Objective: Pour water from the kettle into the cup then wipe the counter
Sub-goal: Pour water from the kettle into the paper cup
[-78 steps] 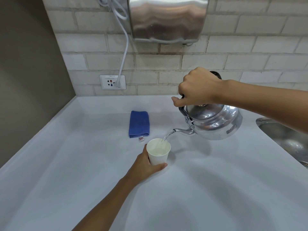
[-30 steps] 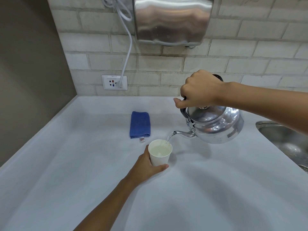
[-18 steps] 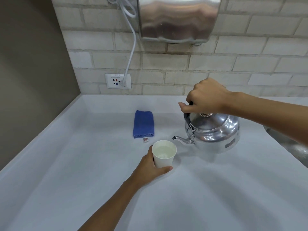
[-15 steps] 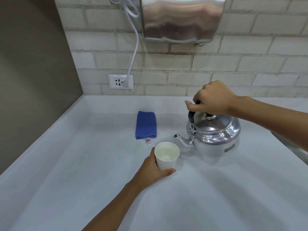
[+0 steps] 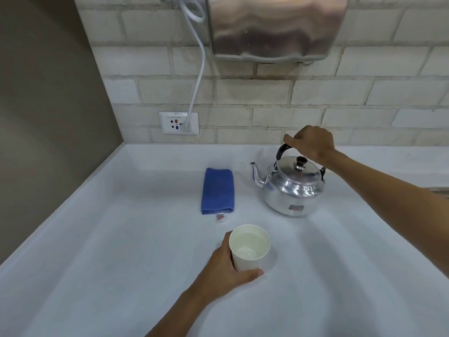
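A shiny metal kettle (image 5: 292, 190) stands upright on the white counter (image 5: 121, 239), spout pointing left. My right hand (image 5: 312, 142) is closed over its black handle above the lid. A white paper cup (image 5: 249, 249) with water in it stands on the counter nearer to me, and my left hand (image 5: 226, 273) wraps its left side and base. A folded blue cloth (image 5: 218, 190) lies flat to the left of the kettle, with a small white tag at its near end.
A steel wall unit (image 5: 274, 27) hangs on the brick wall above the kettle, its white cord (image 5: 196, 76) plugged into a wall socket (image 5: 179, 123). A dark side wall (image 5: 48, 105) bounds the counter on the left. A sink edge (image 5: 441, 190) shows at far right.
The kettle went from tilted and pouring into the cup to level, then moved back and right and now stands on the counter. The cup stayed in my left hand.
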A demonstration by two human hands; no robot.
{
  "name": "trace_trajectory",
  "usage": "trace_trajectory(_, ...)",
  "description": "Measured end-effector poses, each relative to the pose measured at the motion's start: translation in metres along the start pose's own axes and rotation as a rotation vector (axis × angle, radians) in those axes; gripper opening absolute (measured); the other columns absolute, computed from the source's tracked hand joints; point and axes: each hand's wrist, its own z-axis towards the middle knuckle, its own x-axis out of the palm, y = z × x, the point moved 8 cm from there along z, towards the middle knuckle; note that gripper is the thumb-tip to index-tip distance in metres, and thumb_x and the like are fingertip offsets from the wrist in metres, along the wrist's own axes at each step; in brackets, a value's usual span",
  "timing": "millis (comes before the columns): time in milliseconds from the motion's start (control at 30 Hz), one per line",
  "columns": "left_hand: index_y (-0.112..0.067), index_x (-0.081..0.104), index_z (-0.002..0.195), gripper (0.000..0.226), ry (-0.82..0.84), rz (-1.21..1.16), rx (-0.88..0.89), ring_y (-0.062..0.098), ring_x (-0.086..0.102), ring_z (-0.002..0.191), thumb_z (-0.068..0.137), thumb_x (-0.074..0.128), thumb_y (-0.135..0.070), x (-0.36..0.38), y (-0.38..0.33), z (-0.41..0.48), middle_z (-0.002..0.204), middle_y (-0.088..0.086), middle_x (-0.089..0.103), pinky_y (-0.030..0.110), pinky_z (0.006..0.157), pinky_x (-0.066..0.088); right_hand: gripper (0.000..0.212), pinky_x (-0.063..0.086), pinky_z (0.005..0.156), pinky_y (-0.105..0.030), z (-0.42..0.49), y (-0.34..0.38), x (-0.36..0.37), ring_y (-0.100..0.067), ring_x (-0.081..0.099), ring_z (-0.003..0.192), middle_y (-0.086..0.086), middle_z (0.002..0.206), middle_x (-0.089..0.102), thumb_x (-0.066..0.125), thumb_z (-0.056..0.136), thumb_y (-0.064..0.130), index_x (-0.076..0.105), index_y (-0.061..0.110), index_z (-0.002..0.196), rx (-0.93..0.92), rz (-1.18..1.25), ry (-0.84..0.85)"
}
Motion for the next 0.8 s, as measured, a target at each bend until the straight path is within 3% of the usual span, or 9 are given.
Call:
trace_trajectory(267, -0.05, 0.036, 0.119, 0.08, 0.001, 0.01, -0.033, -0.001, 0.05, 0.114, 0.053, 0.08, -0.06, 0.001, 0.003, 0.001, 0.119, -0.026, 0.054, 0.03, 0.096, 0.049, 0.048, 0.027, 0.048, -0.025, 0.022, -0.001, 0.024, -0.023, 0.037, 0.044, -0.002, 0.038, 0.033, 0.05, 0.08, 0.041, 0.043, 0.01, 0.044, 0.016, -0.008, 0.028)
trace_trajectory(433, -0.053, 0.036, 0.117, 0.078, -0.018, 0.03, -0.028, -0.006, 0.05, 0.111, 0.053, 0.08, -0.06, -0.002, 0.003, 0.001, 0.116, -0.029, 0.054, 0.021, 0.092, 0.046, 0.053, 0.025, 0.048, -0.025, 0.025, 0.009, 0.032, -0.022, 0.035, 0.044, -0.002, 0.039, 0.031, 0.048, 0.081, 0.04, 0.029, 0.012, 0.04, -0.017, -0.067, 0.036)
trace_trajectory(567, -0.057, 0.036, 0.114, 0.075, -0.023, 0.048, -0.012, -0.01, 0.05, 0.109, 0.053, 0.079, -0.062, -0.003, -0.001, -0.001, 0.113, -0.036, 0.052, 0.01, 0.086, 0.043, 0.056, 0.03, 0.048, -0.027, 0.018, 0.015, 0.029, -0.027, 0.045, 0.051, -0.005, 0.043, 0.038, 0.042, 0.089, 0.043, 0.036, 0.009, 0.045, -0.033, -0.102, 0.052)
trace_trajectory(633, -0.058, 0.036, 0.113, 0.074, -0.02, 0.046, -0.008, -0.012, 0.05, 0.109, 0.053, 0.079, -0.063, -0.003, -0.003, -0.002, 0.113, -0.038, 0.051, 0.013, 0.087, 0.044, 0.051, 0.042, 0.058, -0.034, 0.005, 0.024, 0.024, -0.033, 0.056, 0.067, -0.014, 0.06, 0.057, 0.038, 0.093, 0.042, 0.052, 0.004, 0.062, -0.103, -0.134, -0.004)
trace_trajectory(667, -0.058, 0.036, 0.113, 0.074, -0.017, 0.042, -0.007, -0.011, 0.05, 0.109, 0.053, 0.079, -0.063, -0.002, -0.005, -0.002, 0.113, -0.037, 0.052, 0.016, 0.089, 0.045, 0.045, 0.046, 0.071, -0.039, -0.005, 0.03, 0.019, -0.035, 0.058, 0.082, -0.019, 0.08, 0.063, 0.04, 0.094, 0.039, 0.058, 0.001, 0.08, -0.158, -0.129, -0.06)
trace_trajectory(733, -0.06, 0.035, 0.113, 0.076, 0.003, 0.034, -0.023, -0.009, 0.05, 0.111, 0.052, 0.081, -0.06, -0.002, -0.007, -0.004, 0.115, -0.034, 0.053, 0.02, 0.093, 0.046, 0.037, 0.037, 0.094, -0.043, -0.035, 0.043, 0.01, -0.036, 0.05, 0.109, -0.02, 0.115, 0.057, 0.047, 0.092, 0.032, 0.054, 0.001, 0.111, -0.234, -0.028, -0.181)
trace_trajectory(800, -0.064, 0.031, 0.115, 0.082, 0.069, 0.034, -0.031, -0.01, 0.047, 0.115, 0.053, 0.084, -0.055, -0.002, -0.011, -0.011, 0.12, -0.036, 0.049, 0.012, 0.092, 0.043, 0.037, 0.035, 0.096, -0.038, -0.078, 0.049, 0.005, -0.032, 0.047, 0.114, -0.018, 0.12, 0.053, 0.05, 0.089, 0.026, 0.05, 0.003, 0.117, -0.263, 0.169, -0.264)
